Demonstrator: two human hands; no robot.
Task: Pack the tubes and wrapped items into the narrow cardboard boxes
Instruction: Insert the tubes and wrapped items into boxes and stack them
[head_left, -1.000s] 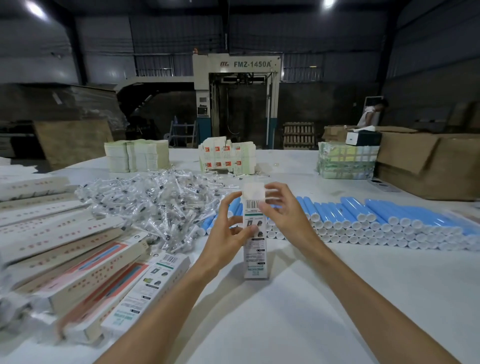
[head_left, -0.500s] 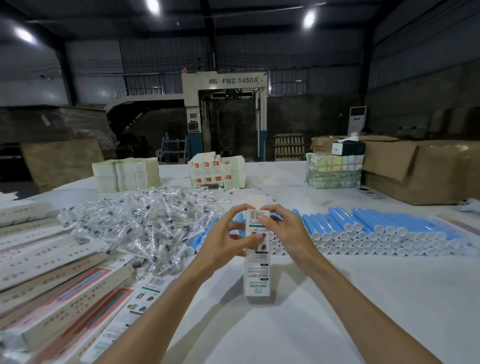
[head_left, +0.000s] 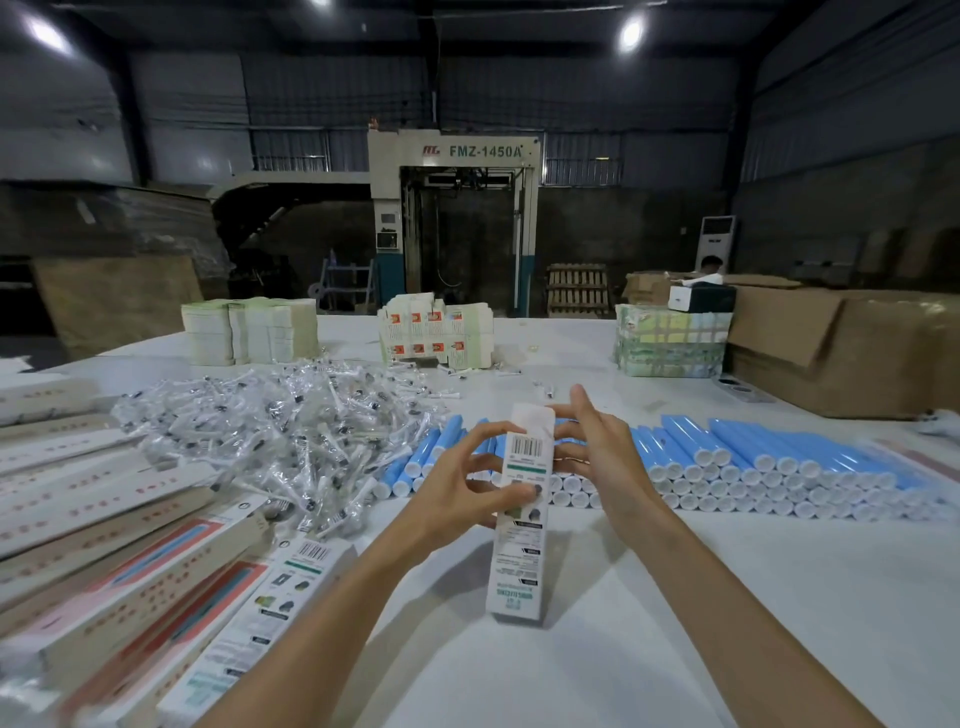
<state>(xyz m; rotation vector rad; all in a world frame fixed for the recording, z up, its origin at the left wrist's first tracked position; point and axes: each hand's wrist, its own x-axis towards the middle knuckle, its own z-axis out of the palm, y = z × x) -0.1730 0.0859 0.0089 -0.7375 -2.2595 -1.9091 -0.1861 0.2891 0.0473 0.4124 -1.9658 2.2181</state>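
Observation:
A narrow white printed box (head_left: 521, 540) stands upright on the white table, its top flap raised. My left hand (head_left: 462, 488) grips its upper part, thumb across the front below the barcode. My right hand (head_left: 597, 447) is at the top of the box with fingers spread and fairly straight, touching its right side near the flap. Behind the hands lies a long row of blue tubes with white caps (head_left: 753, 462). A heap of small clear-wrapped items (head_left: 291, 436) spreads to the left.
Packed narrow boxes (head_left: 130, 561) lie stacked at the left edge. Stacks of flat cartons (head_left: 249, 330), (head_left: 436, 335) and a wrapped bundle (head_left: 670, 338) stand at the far side. Large brown cardboard boxes (head_left: 841, 348) fill the right. A person sits behind them.
The top flap was pressed down half a second ago and now stands raised again. My right hand's fingers have lifted and spread. The box has stayed in the same spot.

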